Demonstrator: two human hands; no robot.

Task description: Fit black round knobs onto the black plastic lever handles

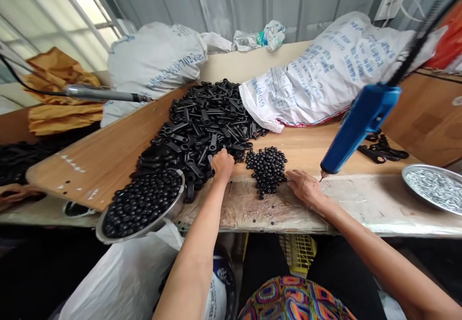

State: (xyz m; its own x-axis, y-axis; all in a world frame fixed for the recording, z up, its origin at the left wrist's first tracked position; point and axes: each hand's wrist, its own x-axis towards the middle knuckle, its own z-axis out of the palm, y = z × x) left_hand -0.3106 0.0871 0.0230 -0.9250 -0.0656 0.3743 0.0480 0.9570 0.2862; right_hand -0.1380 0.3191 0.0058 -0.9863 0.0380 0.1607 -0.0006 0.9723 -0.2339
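A worn counter [234, 214] with a film-covered front strip runs below a grey ribbed metal wall [249, 2]. Near its front, between the person's two hands, lies a loose pile of round black beads [267, 166], spread thinly, presumably so that single ones come away easily. The right hand [305, 185] rests at the pile's right edge, its fingers stretched toward the nearest beads; whether they pinch one I cannot tell. The left hand [223, 163] is at the near edge of a heap of black plastic lever pieces [205, 118]; its fingers curl out of sight, so what they grasp, if anything, cannot be told. Just beside the right hand a blue electric screwdriver [361, 127] hangs bit downward, probably to be within reach without taking up room. In front of the heap's left side, a metal bowl [176, 207] of more beads juts over the edge, seemingly a supply for the pile. Farther right stands a metal dish [404, 175] of small silvery pins, perhaps set apart to avoid mixing. Behind, a white woven sack [325, 70] slumps with its end against the heap, and a slanting wooden board [97, 151] fences the left side, beyond which a co-worker's hand [16, 193] shows.
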